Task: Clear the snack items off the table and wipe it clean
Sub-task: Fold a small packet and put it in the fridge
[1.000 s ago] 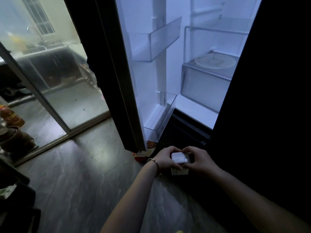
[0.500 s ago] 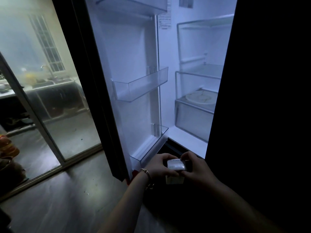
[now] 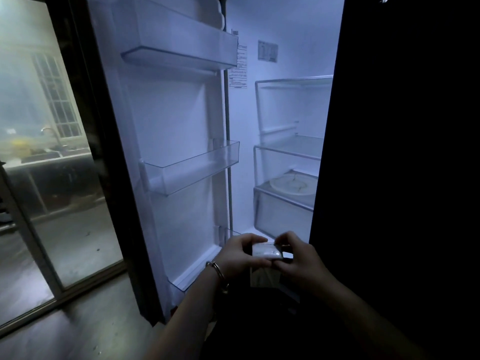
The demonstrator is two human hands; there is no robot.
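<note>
A small pale carton (image 3: 266, 252) is sitting low in the centre of the frame, with the left hand (image 3: 240, 255) curling its fingers over one end and the right hand (image 3: 301, 261) pinching the other. Above it the lit fridge (image 3: 293, 35) is standing open. The clearing-away step is probably under way. Next, the carton is likely needing a lift onto the door shelf (image 3: 192, 167) at mid-frame, or an inner shelf, then a release.

White carton (image 3: 265, 252) before lit, open fridge (image 3: 285, 113)
</note>
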